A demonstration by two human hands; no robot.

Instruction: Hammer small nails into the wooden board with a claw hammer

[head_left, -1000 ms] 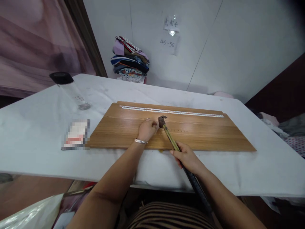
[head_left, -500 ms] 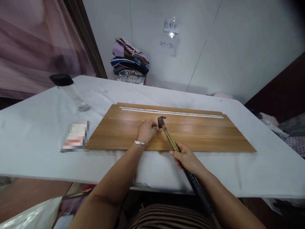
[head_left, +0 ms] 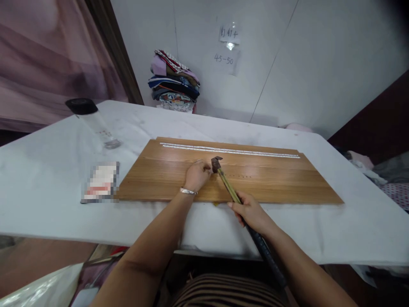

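My right hand [head_left: 252,214] is wrapped round the yellow-and-black handle of a claw hammer [head_left: 228,185]. The rusty hammer head is low over the wooden board [head_left: 271,184], just right of my left fingertips; whether it touches anything there I cannot tell. Wearing a silver bracelet [head_left: 188,191], my left hand [head_left: 197,175] rests on the board with thumb and fingers pinched together. What the pinch holds is too small to make out. From the hammer head, a row of small dark nail-like points [head_left: 238,175] runs to the right along the board.
Two white ruler-like strips [head_left: 230,151] lie along the board's far side. On the white-covered table [head_left: 51,179] to the left are a blurred-out flat object [head_left: 100,181] and a clear bottle with a black lid [head_left: 96,125]. Folded clothes [head_left: 175,83] are stacked by the wall.
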